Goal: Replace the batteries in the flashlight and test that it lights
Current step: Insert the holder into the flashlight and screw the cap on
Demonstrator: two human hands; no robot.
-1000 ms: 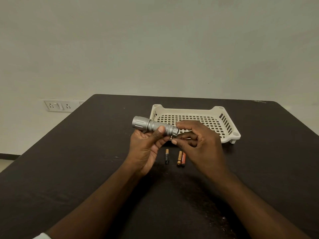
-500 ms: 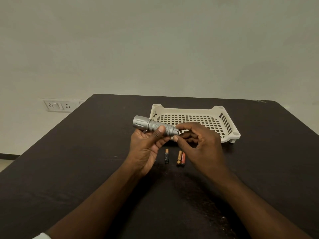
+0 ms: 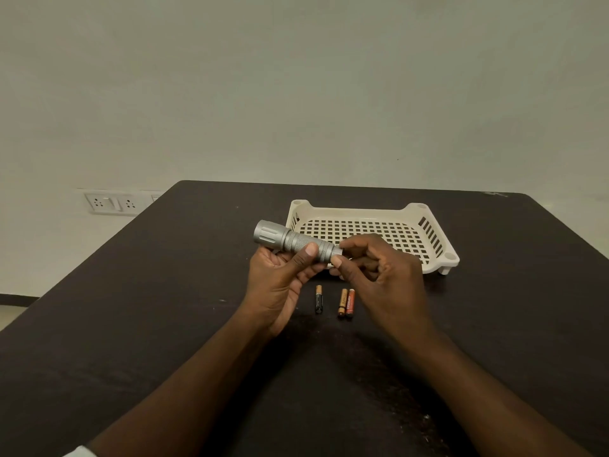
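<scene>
A silver flashlight is held above the dark table, its head pointing up and left. My left hand grips its knurled body from below, thumb on top. My right hand pinches the tail cap end of the flashlight between thumb and forefinger. On the table below the hands lie three small batteries: a black and gold one, a gold one and a red one side by side.
A cream plastic basket with a perforated floor stands just behind the hands, nothing visible in it. A wall socket panel is at the left, behind the table's far left corner.
My right hand's fingers have shifted slightly at the tail end of the flashlight. The flashlight and left hand stay almost where they were.
</scene>
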